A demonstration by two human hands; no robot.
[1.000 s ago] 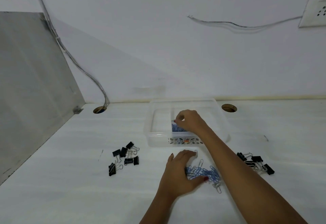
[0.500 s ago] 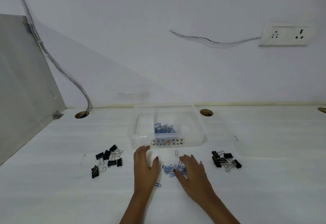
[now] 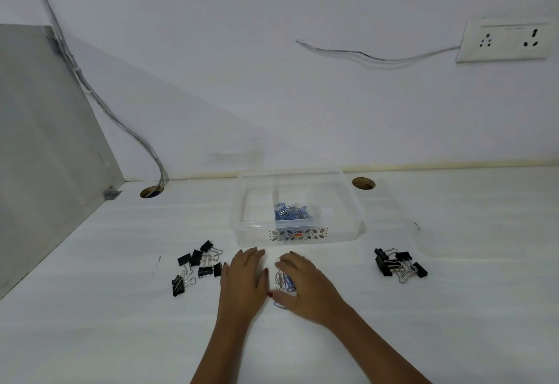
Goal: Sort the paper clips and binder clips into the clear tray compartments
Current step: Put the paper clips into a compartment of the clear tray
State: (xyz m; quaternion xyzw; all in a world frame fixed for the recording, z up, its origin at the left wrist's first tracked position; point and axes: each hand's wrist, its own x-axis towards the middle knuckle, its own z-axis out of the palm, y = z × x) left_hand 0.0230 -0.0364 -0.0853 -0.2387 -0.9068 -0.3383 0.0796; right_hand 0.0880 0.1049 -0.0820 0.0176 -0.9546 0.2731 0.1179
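A clear tray (image 3: pixel 348 202) stands at the back of the white table, with a pile of blue paper clips (image 3: pixel 292 211) in its right compartment; its left compartment looks bare. In front of it, loose blue and silver paper clips (image 3: pixel 282 280) lie between my hands. My left hand (image 3: pixel 243 280) rests flat, palm down, beside them. My right hand (image 3: pixel 305 283) cups over the clips with curled fingers and hides part of the pile. Black binder clips lie in a left group (image 3: pixel 198 265) and a right group (image 3: pixel 397 265).
Two cable holes (image 3: pixel 151 192) (image 3: pixel 363 184) open in the table near the wall. A grey partition (image 3: pixel 45 147) bounds the left side, with cables running down it. A wall socket (image 3: pixel 505 41) sits high on the right. The clear tray lid (image 3: pixel 447 232) lies to the right of the tray.
My right hand left the tray and came down to the loose paper clips. Both hands have closed in on the pile from either side, gathering the clips tighter.
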